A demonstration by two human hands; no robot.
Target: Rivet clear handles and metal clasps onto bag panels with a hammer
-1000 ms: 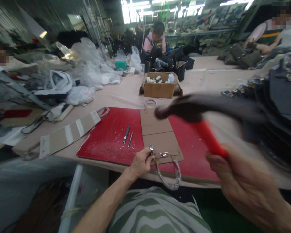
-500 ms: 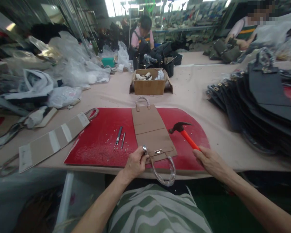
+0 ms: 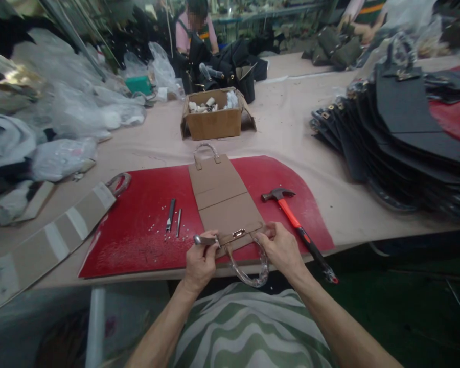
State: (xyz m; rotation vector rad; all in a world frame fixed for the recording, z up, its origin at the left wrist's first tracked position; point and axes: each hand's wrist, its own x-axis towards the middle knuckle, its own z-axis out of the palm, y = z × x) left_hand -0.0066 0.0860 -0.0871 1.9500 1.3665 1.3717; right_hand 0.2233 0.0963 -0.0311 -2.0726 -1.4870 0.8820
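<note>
A tan bag panel [image 3: 226, 199] lies on the red board [image 3: 134, 204], with plastic-wrapped handles at both ends and a metal clasp [image 3: 237, 233] near its close end. My left hand [image 3: 200, 265] is closed round a shiny metal punch [image 3: 204, 239], tilted sideways at the panel's left near corner. Pinched between the fingers of my right hand [image 3: 284, 251] is the panel's right near edge. The wrapped near handle [image 3: 253, 280] hangs over the table edge between my hands. To the right of my right hand rests a claw hammer [image 3: 291, 214] with an orange and black handle.
Two slim metal tools [image 3: 170, 214] lie on the board among white bits. Another tan panel [image 3: 57, 237] is at the left. Behind stands a cardboard box [image 3: 214, 125] of small parts. Black panels [image 3: 368, 138] are stacked at right. A co-worker [image 3: 195, 30] sits across the table.
My right hand has let go of the hammer, now lying on the board, and has moved left onto the panel's edge. The punch in my left hand has tipped sideways. The view has shifted.
</note>
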